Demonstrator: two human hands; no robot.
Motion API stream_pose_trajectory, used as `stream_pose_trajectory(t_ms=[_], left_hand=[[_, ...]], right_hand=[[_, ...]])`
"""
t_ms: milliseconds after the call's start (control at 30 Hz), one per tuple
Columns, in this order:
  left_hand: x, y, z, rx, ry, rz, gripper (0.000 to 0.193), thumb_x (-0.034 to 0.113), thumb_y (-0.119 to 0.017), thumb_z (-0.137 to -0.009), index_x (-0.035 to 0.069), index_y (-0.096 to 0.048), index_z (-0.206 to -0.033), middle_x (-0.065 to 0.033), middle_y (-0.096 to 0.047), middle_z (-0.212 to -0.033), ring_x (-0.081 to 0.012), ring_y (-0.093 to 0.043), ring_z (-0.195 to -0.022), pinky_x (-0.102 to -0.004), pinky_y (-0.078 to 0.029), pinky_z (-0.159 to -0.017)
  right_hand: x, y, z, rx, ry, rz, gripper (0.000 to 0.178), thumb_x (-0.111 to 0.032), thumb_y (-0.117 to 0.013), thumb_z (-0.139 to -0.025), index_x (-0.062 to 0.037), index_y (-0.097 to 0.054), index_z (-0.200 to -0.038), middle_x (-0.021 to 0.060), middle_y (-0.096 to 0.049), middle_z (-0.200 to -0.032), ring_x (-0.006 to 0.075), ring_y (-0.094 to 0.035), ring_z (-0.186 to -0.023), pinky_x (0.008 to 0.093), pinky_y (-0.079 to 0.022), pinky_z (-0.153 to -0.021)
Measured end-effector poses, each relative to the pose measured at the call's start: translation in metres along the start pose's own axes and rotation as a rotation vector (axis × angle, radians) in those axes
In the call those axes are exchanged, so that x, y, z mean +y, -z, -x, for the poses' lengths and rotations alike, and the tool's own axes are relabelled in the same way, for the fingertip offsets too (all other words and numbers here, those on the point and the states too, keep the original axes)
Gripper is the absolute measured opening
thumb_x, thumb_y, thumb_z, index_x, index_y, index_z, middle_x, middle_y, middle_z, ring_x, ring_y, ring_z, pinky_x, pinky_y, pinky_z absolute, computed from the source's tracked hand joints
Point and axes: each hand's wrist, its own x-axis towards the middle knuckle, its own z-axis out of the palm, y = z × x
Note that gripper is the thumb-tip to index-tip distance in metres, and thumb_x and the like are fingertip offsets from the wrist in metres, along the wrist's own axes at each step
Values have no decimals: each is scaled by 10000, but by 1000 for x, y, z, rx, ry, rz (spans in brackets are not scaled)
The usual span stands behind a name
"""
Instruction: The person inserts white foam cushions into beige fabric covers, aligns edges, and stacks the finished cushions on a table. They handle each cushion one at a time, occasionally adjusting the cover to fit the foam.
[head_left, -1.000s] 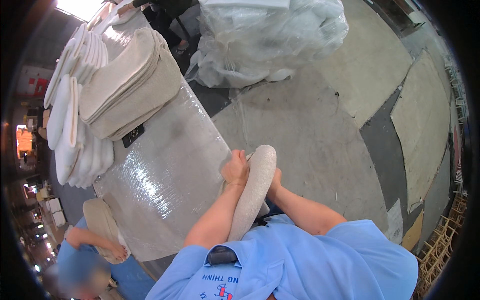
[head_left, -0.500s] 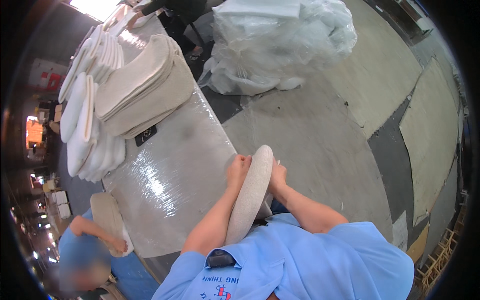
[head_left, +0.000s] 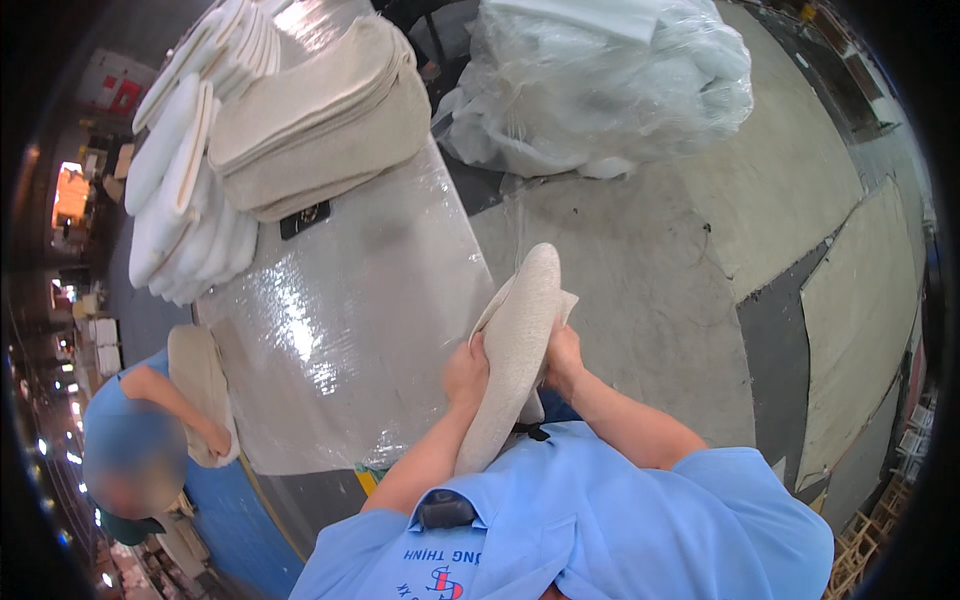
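Close to my body stands a beige fabric cushion (head_left: 513,358), padded and on edge, with its rounded end pointing away from me. Loose flaps of its cover fold outward on both sides near the far end. On the cushion's left side my left hand (head_left: 466,374) is closed on the cover's edge. My right hand (head_left: 564,358) grips the right side, just below the flap there. Some fingers of both hands are hidden behind the cushion and fabric.
A plastic-covered table (head_left: 350,310) spans the left, bearing a stack of beige fabric covers (head_left: 320,130), white pads (head_left: 175,215) and a flat black item (head_left: 305,221). Wrapped white padding (head_left: 610,90) lies beyond it. At far left a co-worker's hand (head_left: 218,440) rests on another beige cushion (head_left: 195,375).
The cover's flaps now spread out on both sides of the cushion, and my hands sit lower relative to its tip. My view has shifted, moving the table's stacks up in the picture.
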Motion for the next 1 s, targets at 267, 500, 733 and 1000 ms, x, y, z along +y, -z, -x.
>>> stream_pose_trajectory(t_ms=[267,500,733,1000], left_hand=[[1,-1,8,80,39,-68,556,539,-427,-1099,70,-698,-973,-255,-736,-877,-505,-704,-841,-612,-526,-746],[-17,9,-2,-57,-50,87,605,581,-500,-1056,39,-748,-950,-274,-736,-953,-483,-703,-902,-562,-530,-771],[-78,100,20,-418,9,187,562,523,-701,-961,-24,-768,-1066,-236,-765,-1021,-320,-731,-944,-447,-549,-845],[-145,104,38,-394,32,203,507,473,-649,-1009,-9,-751,-1131,-236,-754,-1095,-347,-717,-1018,-451,-538,-901]], right_hand=[[24,3,-14,-32,250,96,382,-279,-544,-1084,21,-663,-1288,160,-760,-1140,288,-750,-971,434,-603,-838],[26,-10,6,-2,9,-207,354,-277,-625,-1029,-13,-716,-1245,147,-768,-1142,271,-748,-972,441,-608,-812],[53,31,65,-196,-203,-87,375,-284,-644,-1021,-23,-702,-1283,146,-764,-1141,268,-741,-993,434,-603,-828],[-139,-120,52,-540,573,1466,539,-322,-686,-1012,-81,-596,-1486,117,-694,-1332,275,-656,-1232,440,-535,-1014]])
